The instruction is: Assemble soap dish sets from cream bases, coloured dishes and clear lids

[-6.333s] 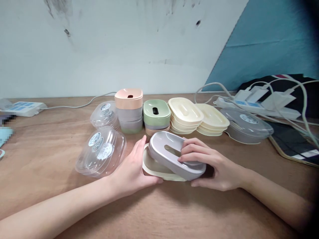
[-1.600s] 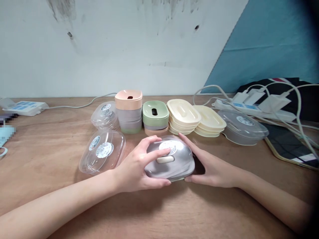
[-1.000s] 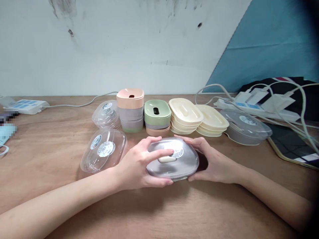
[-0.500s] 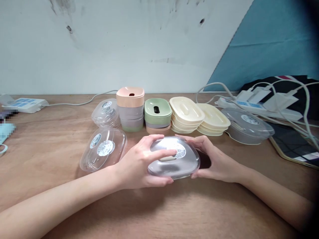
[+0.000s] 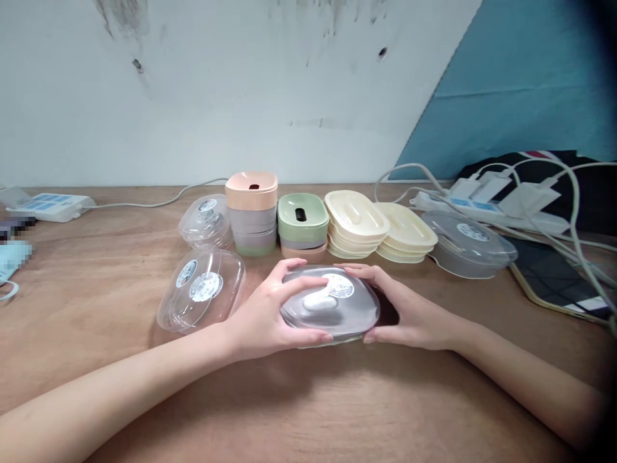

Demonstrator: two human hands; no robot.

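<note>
Between my two hands is a clear plastic lid (image 5: pixel 344 312) with a round printed sticker, over something pale at its lower edge. My left hand (image 5: pixel 277 315) grips its left side, thumb along the front and forefinger across the top by the sticker. From the right, my right hand (image 5: pixel 407 308) curls round the opposite side, thumb at the front corner and fingers at the back. The far edge is partly hidden by fingers. Beside my left hand lie more clear lids (image 5: pixel 224 273) with stickers, nested and tilted.
Behind stand a stack of pink and grey tubs (image 5: pixel 253 218), a green-topped stack (image 5: pixel 303 222), cream lids (image 5: pixel 357 215) in two piles and a clear-lidded container (image 5: pixel 467 251). A phone (image 5: pixel 559 276), cables and a power strip (image 5: pixel 506 212) lie right; another power strip (image 5: pixel 58 207) lies left.
Both hands and the clear lid have shifted slightly left in view, and the lid's top is tilted a little differently. My hold looks the same. The camera view has moved slightly.
</note>
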